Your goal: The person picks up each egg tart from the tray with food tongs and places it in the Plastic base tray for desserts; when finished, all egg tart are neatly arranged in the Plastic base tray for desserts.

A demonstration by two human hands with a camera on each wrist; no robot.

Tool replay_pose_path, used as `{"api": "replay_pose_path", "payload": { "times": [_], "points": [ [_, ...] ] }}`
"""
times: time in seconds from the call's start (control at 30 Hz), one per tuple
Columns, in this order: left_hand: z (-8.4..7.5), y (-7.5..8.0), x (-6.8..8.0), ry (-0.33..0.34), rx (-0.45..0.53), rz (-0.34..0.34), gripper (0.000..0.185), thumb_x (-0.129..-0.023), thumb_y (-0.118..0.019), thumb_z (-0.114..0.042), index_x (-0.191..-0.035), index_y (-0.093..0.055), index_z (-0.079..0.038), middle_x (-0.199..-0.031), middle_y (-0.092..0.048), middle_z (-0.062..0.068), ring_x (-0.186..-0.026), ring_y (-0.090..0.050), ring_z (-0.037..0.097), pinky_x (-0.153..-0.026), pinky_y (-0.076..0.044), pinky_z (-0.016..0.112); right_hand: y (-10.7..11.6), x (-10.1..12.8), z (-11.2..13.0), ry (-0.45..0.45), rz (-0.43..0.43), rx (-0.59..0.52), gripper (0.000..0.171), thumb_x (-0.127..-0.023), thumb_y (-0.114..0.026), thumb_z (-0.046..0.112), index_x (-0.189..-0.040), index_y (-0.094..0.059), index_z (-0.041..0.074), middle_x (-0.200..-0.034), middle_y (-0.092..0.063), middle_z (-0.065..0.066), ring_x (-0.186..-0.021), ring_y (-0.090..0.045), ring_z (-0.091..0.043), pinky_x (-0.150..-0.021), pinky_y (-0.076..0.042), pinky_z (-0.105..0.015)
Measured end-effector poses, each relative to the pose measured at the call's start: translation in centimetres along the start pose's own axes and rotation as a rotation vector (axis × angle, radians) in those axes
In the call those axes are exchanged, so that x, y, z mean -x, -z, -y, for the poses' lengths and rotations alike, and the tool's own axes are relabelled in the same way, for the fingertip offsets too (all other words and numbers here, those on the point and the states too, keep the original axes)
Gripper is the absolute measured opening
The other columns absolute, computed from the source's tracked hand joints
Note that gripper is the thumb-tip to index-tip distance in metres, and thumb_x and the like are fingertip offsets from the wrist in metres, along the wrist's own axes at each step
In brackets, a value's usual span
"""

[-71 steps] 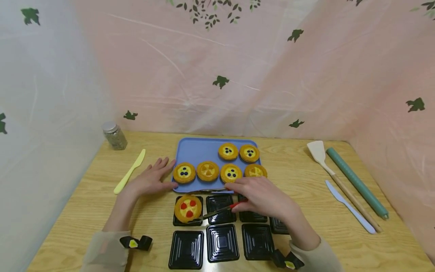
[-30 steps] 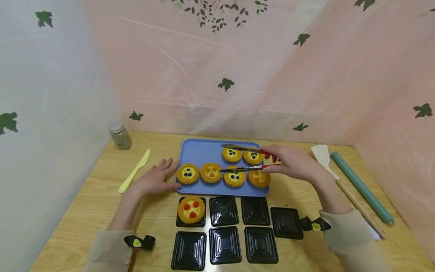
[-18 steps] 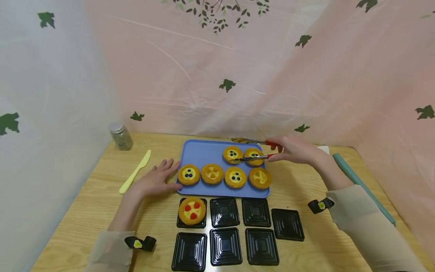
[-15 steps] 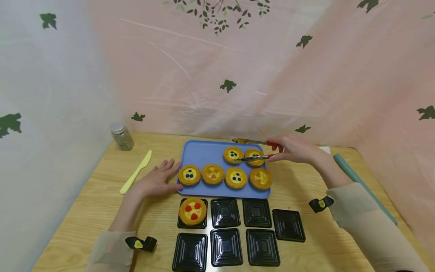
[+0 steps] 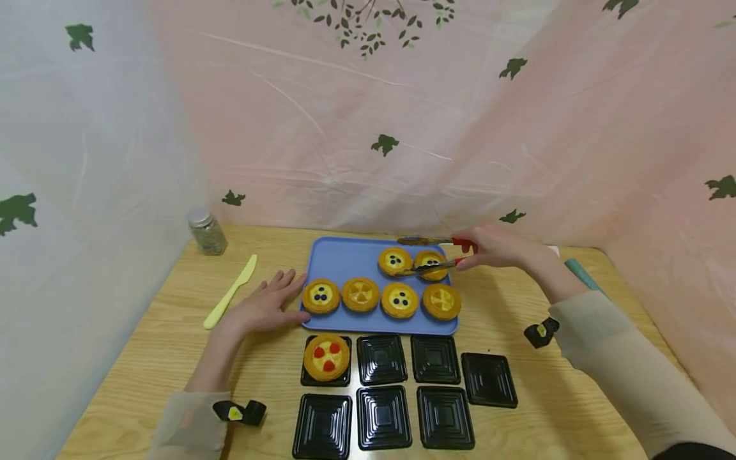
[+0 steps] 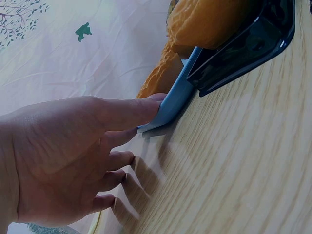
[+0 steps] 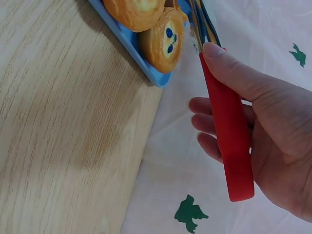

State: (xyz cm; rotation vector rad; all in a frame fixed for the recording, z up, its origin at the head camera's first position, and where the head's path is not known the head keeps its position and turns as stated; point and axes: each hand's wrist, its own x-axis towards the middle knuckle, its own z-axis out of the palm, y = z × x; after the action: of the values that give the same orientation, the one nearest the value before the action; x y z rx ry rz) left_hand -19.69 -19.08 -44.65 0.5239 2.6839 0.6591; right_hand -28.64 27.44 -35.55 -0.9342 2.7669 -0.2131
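The right hand (image 5: 499,248) grips a pair of red-handled metal tongs (image 5: 432,253), fingers curled round the red grips, as the right wrist view shows plainly. The tong blades stand apart on either side of the round blueberry-topped tart at the far right of the blue plastic tray (image 5: 345,255); this tart (image 5: 430,264) sits just in front of the hand's fingertips. Whether the blades already touch its crust is hard to tell from the head view.

The left hand (image 5: 261,306) lies flat and relaxed on the pale wooden surface (image 5: 161,338), fingers straight, its thumb tip pressed against the near left corner of the tray and holding nothing.

As for progress: one tart with red fruit (image 5: 326,356) already sits in a square black plastic cup (image 5: 325,375), just right of the left hand's wrist. Six more black cups (image 5: 384,416) beside it are unfilled, and six tarts are on the tray, so the transfer looks barely begun, with one done and six left.

A yellow plastic knife (image 5: 230,291) and a small glass jar with a silver lid (image 5: 207,230) lie beyond the left hand. A teal rolling pin (image 5: 581,273) shows past the right wrist.
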Motion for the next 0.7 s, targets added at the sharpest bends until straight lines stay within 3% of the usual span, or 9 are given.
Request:
{"api": "replay_pose_path", "payload": {
  "times": [0.5,0.7],
  "points": [
    [-0.08,0.09,0.12,0.002,-0.004,-0.008,0.088,-0.097,-0.065,-0.051,-0.164,-0.025,-0.01,-0.17,-0.016,0.026,-0.159,-0.008,0.05,-0.128,-0.009,0.068,-0.24,-0.8,0.53,-0.032,0.043,0.075,0.051,-0.087,-0.081,0.043,-0.124,-0.07,0.01,-0.09,-0.07,0.002,-0.074,-0.058,-0.011,-0.064,-0.046,-0.028],
    [-0.14,0.1,0.12,0.004,-0.003,-0.01,0.088,-0.097,-0.065,-0.05,-0.164,-0.025,-0.01,-0.17,-0.016,0.026,-0.159,-0.008,0.05,-0.128,-0.009,0.068,-0.28,-0.98,0.65,-0.047,0.063,0.058,0.057,-0.088,-0.08,0.045,-0.13,-0.068,0.009,-0.092,-0.069,0.001,-0.076,-0.057,-0.013,-0.065,-0.044,-0.028]
  ]
}}
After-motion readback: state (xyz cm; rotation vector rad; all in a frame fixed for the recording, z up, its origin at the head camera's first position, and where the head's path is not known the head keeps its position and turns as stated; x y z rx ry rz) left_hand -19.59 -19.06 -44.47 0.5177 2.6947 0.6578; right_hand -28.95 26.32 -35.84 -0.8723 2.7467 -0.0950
